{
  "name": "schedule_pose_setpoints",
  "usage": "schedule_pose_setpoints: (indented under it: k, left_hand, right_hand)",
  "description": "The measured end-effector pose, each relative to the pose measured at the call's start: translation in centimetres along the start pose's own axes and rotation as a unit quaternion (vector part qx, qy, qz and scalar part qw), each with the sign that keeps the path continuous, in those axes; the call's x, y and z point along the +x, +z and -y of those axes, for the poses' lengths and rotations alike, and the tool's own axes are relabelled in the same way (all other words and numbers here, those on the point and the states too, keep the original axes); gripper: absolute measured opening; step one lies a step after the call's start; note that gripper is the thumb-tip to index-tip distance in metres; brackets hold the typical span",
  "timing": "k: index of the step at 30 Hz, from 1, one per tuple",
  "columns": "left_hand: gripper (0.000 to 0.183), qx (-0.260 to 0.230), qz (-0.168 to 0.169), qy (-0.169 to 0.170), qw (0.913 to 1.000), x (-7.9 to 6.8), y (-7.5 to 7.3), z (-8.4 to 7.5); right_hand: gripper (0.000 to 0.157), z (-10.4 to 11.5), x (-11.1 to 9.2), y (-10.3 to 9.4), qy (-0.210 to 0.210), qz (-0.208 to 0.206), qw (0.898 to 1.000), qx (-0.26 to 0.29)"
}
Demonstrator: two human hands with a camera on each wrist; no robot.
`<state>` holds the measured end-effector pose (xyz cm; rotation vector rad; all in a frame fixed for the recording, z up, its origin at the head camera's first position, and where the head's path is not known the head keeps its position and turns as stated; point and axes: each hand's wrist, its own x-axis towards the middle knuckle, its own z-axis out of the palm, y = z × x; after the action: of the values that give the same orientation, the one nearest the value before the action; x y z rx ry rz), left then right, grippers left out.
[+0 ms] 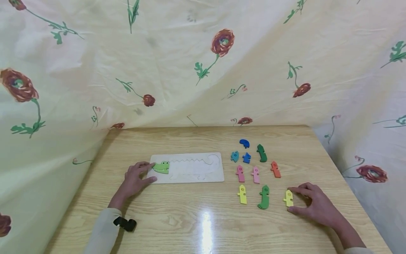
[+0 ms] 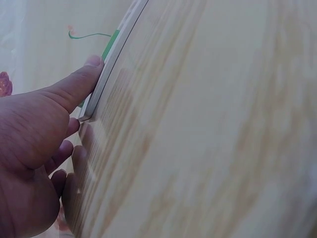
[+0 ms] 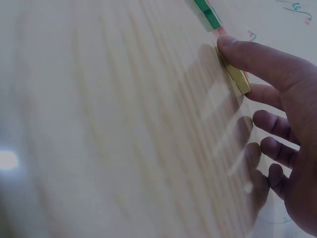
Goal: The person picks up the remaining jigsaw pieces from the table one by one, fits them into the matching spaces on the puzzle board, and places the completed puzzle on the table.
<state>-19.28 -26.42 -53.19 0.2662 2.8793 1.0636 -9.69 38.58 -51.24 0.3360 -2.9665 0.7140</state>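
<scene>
A pale wooden puzzle board [image 1: 193,171] with an engraved crocodile outline lies on the table. The green crocodile-head piece [image 1: 161,168] sits at its left end. My left hand [image 1: 134,179] rests at that end, its index fingertip by the head piece and its thumb on the board near the front corner. In the left wrist view the thumb [image 2: 79,84] lies straight along the board's edge. Far to the right, my right hand [image 1: 318,206] pinches a small yellow puzzle piece [image 1: 289,198] between thumb and index finger. Its other fingers [image 3: 275,124] are bent beside the tabletop.
Between board and right hand lie several loose puzzle pieces: another yellow piece [image 1: 242,194], a green tail-like piece [image 1: 264,197], pink [image 1: 240,173], orange [image 1: 275,169], dark green [image 1: 262,153] and blue ones [image 1: 244,143]. Flowered cloth [image 1: 177,70] hangs behind and beside the wooden table [image 1: 171,225].
</scene>
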Motion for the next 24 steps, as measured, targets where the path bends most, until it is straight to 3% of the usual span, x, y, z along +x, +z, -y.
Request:
schedule_pose_setpoints:
  k: [16,24]
  left_hand:
    - [0.068,-0.003,-0.001,0.001,1.0,-0.1,-0.1,-0.3]
    - [0.069,-0.003,0.0,0.001,1.0,-0.1,-0.1,-0.1]
  right_hand:
    - [0.066,0.9,0.4,-1.1,0.023,0.014,1.0,-0.004]
    - [0.061,1.7,2.0,-1.7,-0.046,-0.061,0.997,-0.023]
